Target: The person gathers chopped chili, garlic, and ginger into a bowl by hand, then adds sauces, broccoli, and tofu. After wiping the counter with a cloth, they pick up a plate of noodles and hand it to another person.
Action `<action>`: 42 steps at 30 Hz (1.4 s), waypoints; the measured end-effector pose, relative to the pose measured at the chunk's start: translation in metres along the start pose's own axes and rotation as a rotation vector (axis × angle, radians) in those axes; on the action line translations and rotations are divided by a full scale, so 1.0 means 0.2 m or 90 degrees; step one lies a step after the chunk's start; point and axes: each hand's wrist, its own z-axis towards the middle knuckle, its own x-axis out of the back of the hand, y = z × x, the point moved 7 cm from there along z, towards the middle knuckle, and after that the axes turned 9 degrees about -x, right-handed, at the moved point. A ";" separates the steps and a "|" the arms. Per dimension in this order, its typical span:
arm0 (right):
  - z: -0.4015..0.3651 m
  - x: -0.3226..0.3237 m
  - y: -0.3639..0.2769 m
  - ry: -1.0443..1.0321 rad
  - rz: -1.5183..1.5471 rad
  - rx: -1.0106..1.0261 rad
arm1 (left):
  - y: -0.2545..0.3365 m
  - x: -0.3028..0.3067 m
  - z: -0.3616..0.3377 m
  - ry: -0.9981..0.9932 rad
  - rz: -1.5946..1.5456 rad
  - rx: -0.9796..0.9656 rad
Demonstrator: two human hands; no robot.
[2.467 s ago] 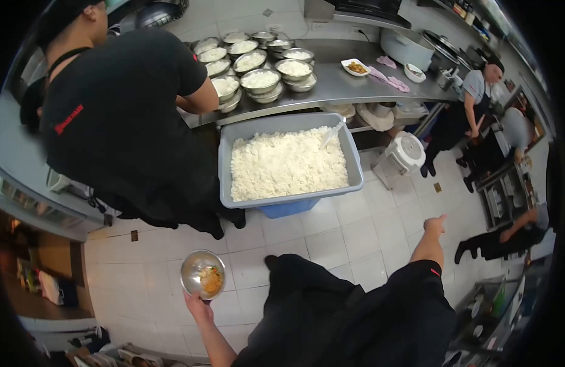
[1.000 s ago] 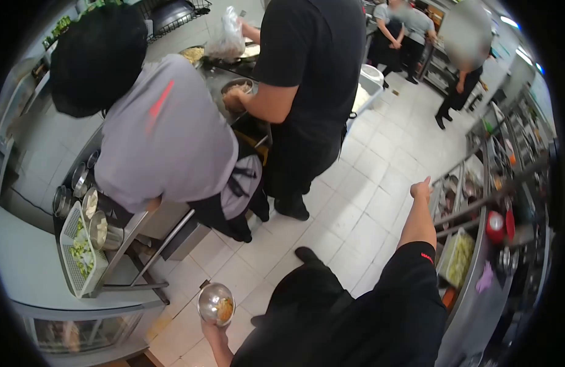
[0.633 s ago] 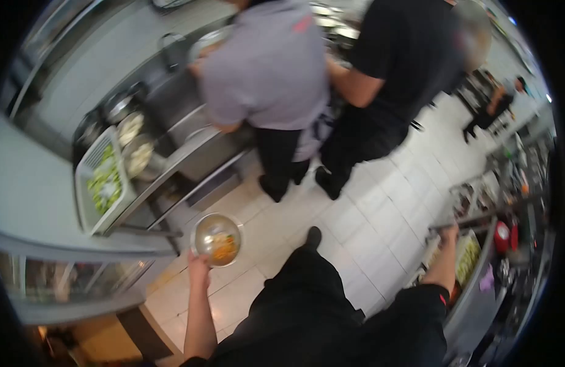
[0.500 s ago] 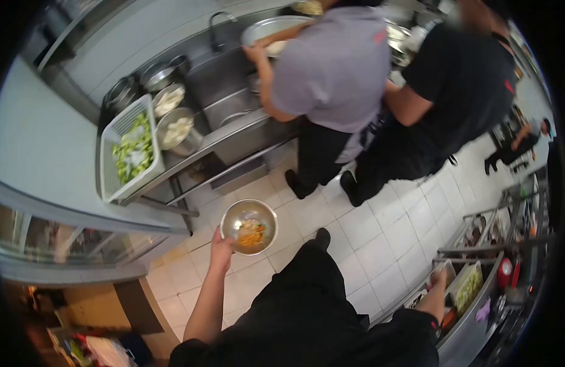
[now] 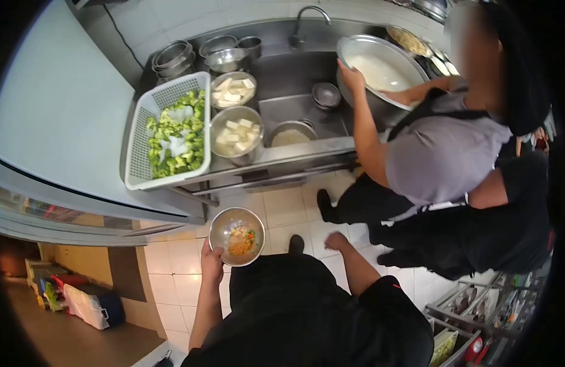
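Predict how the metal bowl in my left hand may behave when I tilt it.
The bowl looks metal, so probably stiff. It is likely light, holding only a small heap of chopped food. The loose pieces may slide on its shiny wall.

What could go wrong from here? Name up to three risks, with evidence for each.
The left hand grips the metal bowl at one side, so a knock might spill the chopped food. The right hand is near the co-worker; they could bump. The broccoli basket sits at the counter's front edge and might get caught in passing.
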 end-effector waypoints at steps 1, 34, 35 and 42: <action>0.03 0.45 -0.11 0.087 0.123 0.003 | 0.04 0.01 0.03 0.022 -0.033 0.006; 1.17 3.45 -0.32 0.575 0.382 -0.449 | 0.81 0.33 1.64 -0.043 -0.092 -0.035; 1.15 3.47 -0.36 0.647 0.255 -0.479 | 0.81 0.34 1.64 -0.043 -0.092 -0.039; 1.60 3.52 -0.48 0.618 0.063 -0.311 | 0.93 0.36 1.54 0.005 -0.066 -0.094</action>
